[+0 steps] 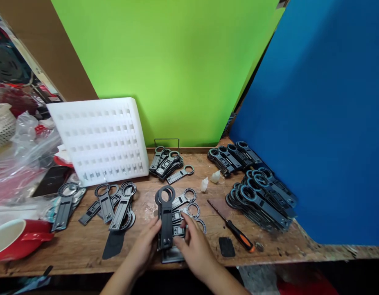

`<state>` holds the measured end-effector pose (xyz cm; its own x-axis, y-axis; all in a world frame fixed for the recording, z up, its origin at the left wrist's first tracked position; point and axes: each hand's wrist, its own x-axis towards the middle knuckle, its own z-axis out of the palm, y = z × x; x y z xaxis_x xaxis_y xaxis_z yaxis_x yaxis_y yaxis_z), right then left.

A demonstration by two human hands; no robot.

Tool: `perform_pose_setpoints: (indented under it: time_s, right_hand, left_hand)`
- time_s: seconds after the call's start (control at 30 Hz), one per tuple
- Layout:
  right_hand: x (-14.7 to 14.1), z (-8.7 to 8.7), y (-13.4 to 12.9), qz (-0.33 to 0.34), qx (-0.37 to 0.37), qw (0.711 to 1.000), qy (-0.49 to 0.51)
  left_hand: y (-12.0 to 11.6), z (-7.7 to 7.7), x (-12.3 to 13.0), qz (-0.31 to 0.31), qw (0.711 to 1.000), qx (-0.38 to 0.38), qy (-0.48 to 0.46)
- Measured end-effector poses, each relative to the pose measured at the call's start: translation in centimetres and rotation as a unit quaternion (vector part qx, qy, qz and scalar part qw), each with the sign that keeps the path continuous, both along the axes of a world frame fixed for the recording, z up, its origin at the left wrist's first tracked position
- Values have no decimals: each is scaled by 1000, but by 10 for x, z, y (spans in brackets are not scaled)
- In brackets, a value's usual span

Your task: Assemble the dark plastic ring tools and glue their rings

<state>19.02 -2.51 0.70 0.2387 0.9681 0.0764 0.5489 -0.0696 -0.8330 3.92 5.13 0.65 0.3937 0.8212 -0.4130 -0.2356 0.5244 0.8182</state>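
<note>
My left hand (147,241) is closed on the left edge of a dark ring-ended plate (166,217), a flat handle-like part with a round ring at its far end. A second ring shows just behind it. My right hand (195,243) is to the right, thumb and index finger apart, over several similar ring-ended plates (189,196) lying fanned out on the table. Its fingertips are close to the held plate's right side; whether they press on a part is hard to tell. Another flat piece (172,256) lies under the held plate, near the table's front edge.
More ring-ended plates lie in piles at left (122,207), back (168,164) and right (260,200). A screwdriver (235,231), a black pad (226,247) and two small white bottles (204,184) are right of my hands. A white foam tray (100,141) and red mug (26,237) stand left.
</note>
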Motion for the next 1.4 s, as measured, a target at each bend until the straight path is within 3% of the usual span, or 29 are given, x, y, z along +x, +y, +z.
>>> perform_pose_setpoints:
  time_s: [0.1,0.23,0.33,0.43,0.5,0.57,0.63,0.7,0.73,0.8,0.87,0.93,1.07,1.2,1.4]
  right_hand:
    - [-20,15,17,33,-49,998,-14]
    - [-30,22,20,83,-71,994,-14]
    - [-28,17,17,89,-53,994,-14]
    - [-18,7,17,17,-33,999,22]
    - [-9,-2,19,-34,-38,994,95]
    - [-2,-9,22,-42,-50,978,196]
    - [0,-16,23,-30,-50,960,272]
    - [-3,-19,20,-29,-38,958,284]
    - [-7,-20,17,-31,-29,963,265]
    - [-15,-19,9,-15,-9,982,187]
    - [-24,-16,-1,40,16,996,80]
    - [-31,-11,-8,96,32,995,-10]
    - [-32,0,-10,82,36,991,-100]
    - [-25,11,-5,57,46,994,-82]
    - [-16,25,2,118,8,992,-38]
  left_hand:
    - [-20,2,9,68,997,-48,7]
    - [-25,2,6,72,996,-42,4]
    - [-20,-10,-3,66,996,20,61]
    - [-9,-33,-21,32,985,59,157]
    - [2,-49,-39,28,956,132,259]
    - [10,-57,-56,41,895,240,373]
    - [11,-56,-65,65,824,335,453]
    - [4,-46,-62,81,784,398,470]
    - [-3,-41,-56,75,788,411,452]
    - [-18,-31,-36,34,849,381,365]
    - [-32,-28,-14,9,926,273,261]
    - [-41,-31,4,34,967,156,201]
    - [-44,-35,15,97,985,58,133]
    - [-42,-24,13,124,987,-9,99]
    - [-44,-11,9,100,990,2,96]
